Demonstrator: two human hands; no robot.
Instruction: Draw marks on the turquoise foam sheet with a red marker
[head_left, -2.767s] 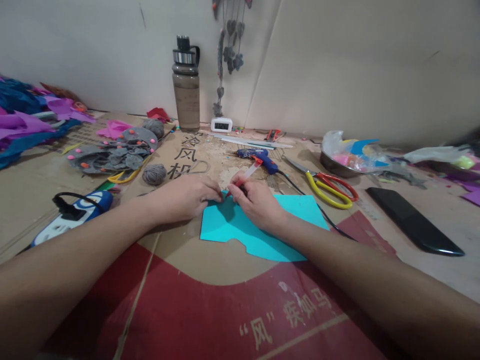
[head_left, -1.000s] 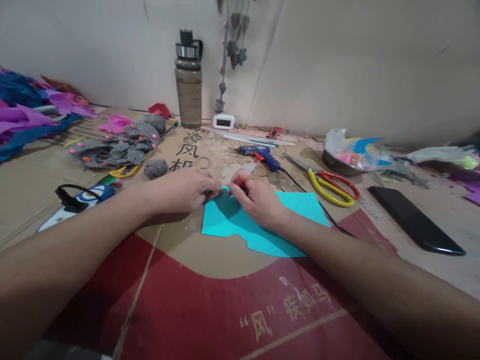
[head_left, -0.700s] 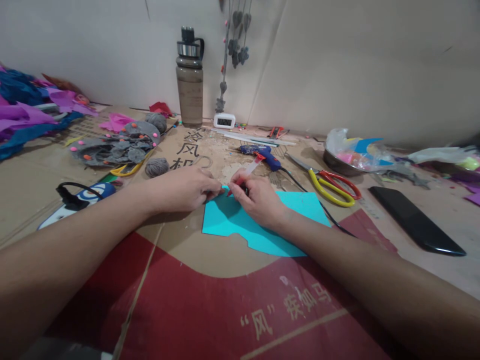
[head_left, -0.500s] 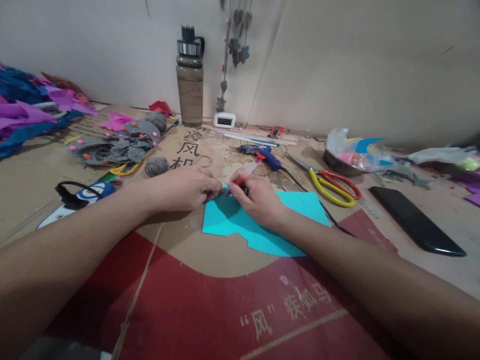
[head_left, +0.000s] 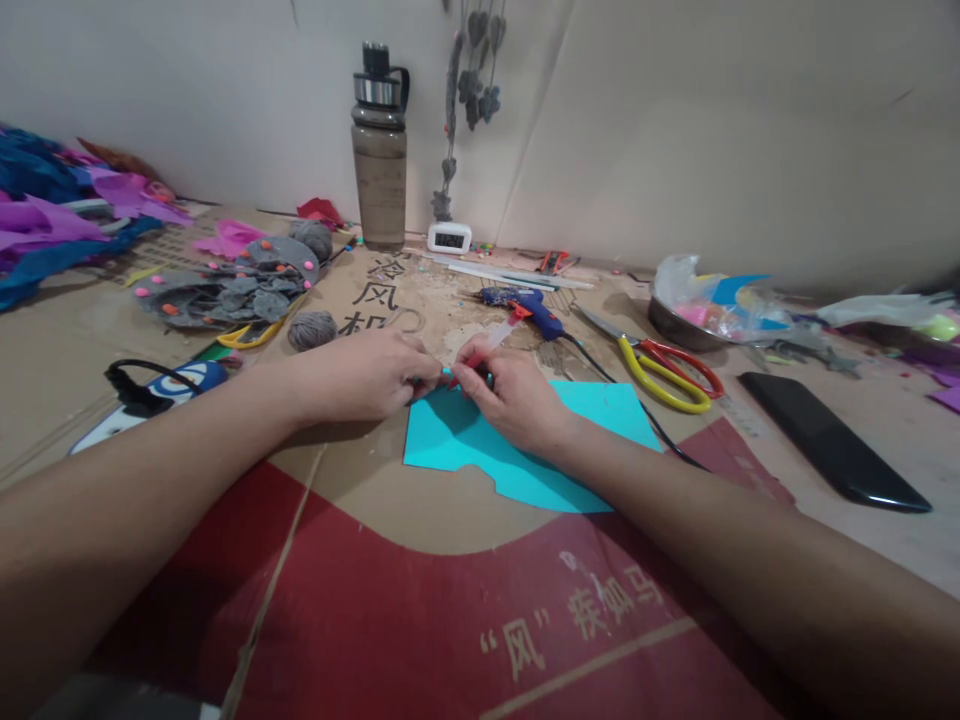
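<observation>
1. Held the pen (head_left: 496,339) in the right hand (head_left: 517,395), with the grip clamped around it.
2. Slanted the pen's long axis from tip at lower left to red end at upper right.
3. Had the turquoise card (head_left: 480,440) flat on the cardboard (head_left: 442,520), partly under the right hand, long axis running left to right.
4. Rested the left hand (head_left: 390,375) by the card's far left corner, just left of the pen tip; could not tell pinch from press.

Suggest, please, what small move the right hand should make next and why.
Perhaps ease the slim red-and-clear pen rightward along the far edge of the flat turquoise sheet: the right hand holds its tip near that edge, beside the left hand, and the edge continues rightward.
</observation>
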